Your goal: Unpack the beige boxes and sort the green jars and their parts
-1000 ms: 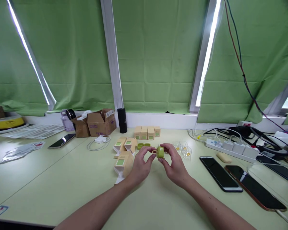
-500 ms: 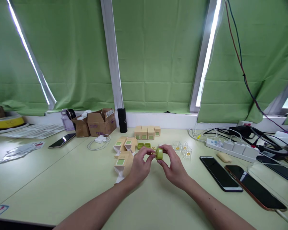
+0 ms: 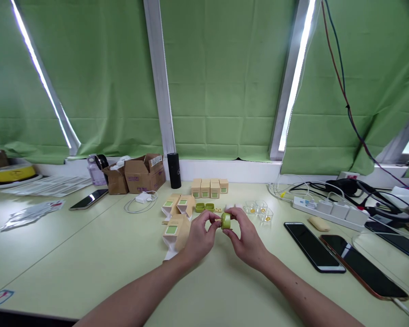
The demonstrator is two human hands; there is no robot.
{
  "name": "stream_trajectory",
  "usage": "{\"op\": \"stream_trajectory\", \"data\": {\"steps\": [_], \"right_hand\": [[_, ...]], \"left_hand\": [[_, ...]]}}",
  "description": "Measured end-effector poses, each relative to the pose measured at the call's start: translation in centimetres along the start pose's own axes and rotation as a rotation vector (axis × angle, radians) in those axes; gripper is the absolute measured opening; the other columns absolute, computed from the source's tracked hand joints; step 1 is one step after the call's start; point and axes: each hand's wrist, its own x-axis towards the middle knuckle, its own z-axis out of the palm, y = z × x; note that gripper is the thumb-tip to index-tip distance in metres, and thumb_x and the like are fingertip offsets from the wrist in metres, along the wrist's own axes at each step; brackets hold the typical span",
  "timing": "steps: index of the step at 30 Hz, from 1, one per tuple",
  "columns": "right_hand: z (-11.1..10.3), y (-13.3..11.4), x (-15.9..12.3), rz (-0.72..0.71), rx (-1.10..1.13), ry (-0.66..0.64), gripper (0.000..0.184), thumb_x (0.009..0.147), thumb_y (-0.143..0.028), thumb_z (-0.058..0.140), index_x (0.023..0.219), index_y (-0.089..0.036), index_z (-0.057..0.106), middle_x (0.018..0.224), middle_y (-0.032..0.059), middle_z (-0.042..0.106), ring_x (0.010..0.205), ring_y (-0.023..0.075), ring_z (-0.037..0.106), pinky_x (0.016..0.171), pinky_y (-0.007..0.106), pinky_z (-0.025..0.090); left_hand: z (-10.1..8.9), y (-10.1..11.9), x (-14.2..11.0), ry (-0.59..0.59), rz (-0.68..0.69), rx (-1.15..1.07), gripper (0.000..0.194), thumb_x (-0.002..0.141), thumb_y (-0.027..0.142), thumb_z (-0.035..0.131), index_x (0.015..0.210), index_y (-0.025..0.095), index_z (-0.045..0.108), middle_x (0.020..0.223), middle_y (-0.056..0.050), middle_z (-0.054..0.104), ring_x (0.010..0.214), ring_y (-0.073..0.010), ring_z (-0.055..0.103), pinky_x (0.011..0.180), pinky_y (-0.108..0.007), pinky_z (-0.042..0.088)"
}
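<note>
Over the table, my right hand point(image 3: 244, 235) grips a small green cup-like part point(image 3: 226, 221) between thumb and fingers, tilted on its side. My left hand point(image 3: 202, 235) is closed in a pinch on a small yellowish piece point(image 3: 218, 220) at the left side of that part; whether the two are joined I cannot tell. Opened cardboard boxes point(image 3: 178, 230) with green labels lie left of my left hand. Beyond my fingers are two green square parts point(image 3: 205, 207) and tiny yellow pieces point(image 3: 217, 210). Clear square cups point(image 3: 261, 208) with gold-coloured bits stand right of them.
Several closed small boxes point(image 3: 209, 188) stand at the back beside a black cylinder point(image 3: 173, 170). Phones point(image 3: 314, 246) and a white power strip point(image 3: 329, 213) with tangled cables occupy the right. Leftward are a larger carton point(image 3: 143, 175), a white charger point(image 3: 143, 197) and another phone point(image 3: 89, 200).
The green part has turned slightly between my fingers, and both hands keep their grip in nearly the same spot. The whole view has shifted very slightly.
</note>
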Motion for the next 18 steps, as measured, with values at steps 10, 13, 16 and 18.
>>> {"op": "stream_trajectory", "data": {"steps": [10,13,16,18], "right_hand": [[-0.06,-0.04,0.09,0.008,0.046,0.034,0.042,0.094,-0.020,0.057,0.134,-0.028,0.049,0.126,0.0103,0.059,0.103,0.0243,0.064,0.096,0.048,0.058],[-0.05,-0.35,0.13,0.086,0.149,0.053,0.039,0.095,-0.023,0.058,0.133,-0.029,0.050,0.122,0.0085,0.059,0.095,0.0206,0.064,0.092,0.044,0.060],[-0.05,-0.51,0.17,0.157,0.244,0.041,0.036,0.097,-0.029,0.059,0.132,-0.028,0.052,0.117,0.0076,0.059,0.095,0.0199,0.063,0.091,0.042,0.060],[-0.13,-0.48,0.27,0.165,0.276,0.039,0.033,0.098,-0.033,0.058,0.131,-0.029,0.054,0.120,0.0082,0.059,0.098,0.0203,0.063,0.093,0.043,0.060]], "left_hand": [[0.16,0.19,0.09,0.016,-0.052,-0.096,0.012,0.090,0.031,0.066,0.089,0.020,0.071,0.085,-0.005,0.072,0.082,-0.0203,0.066,0.077,-0.032,0.052],[0.34,0.28,0.06,0.027,-0.045,-0.107,0.014,0.090,0.032,0.068,0.097,0.021,0.072,0.092,-0.006,0.074,0.087,-0.0217,0.068,0.080,-0.034,0.054],[0.43,0.29,-0.05,0.013,-0.040,-0.099,0.016,0.089,0.033,0.070,0.100,0.021,0.071,0.097,-0.007,0.074,0.091,-0.0222,0.068,0.084,-0.036,0.054],[0.35,0.24,-0.13,-0.003,-0.029,-0.084,0.019,0.088,0.032,0.072,0.103,0.021,0.070,0.100,-0.008,0.074,0.093,-0.0226,0.067,0.086,-0.037,0.054]]}}
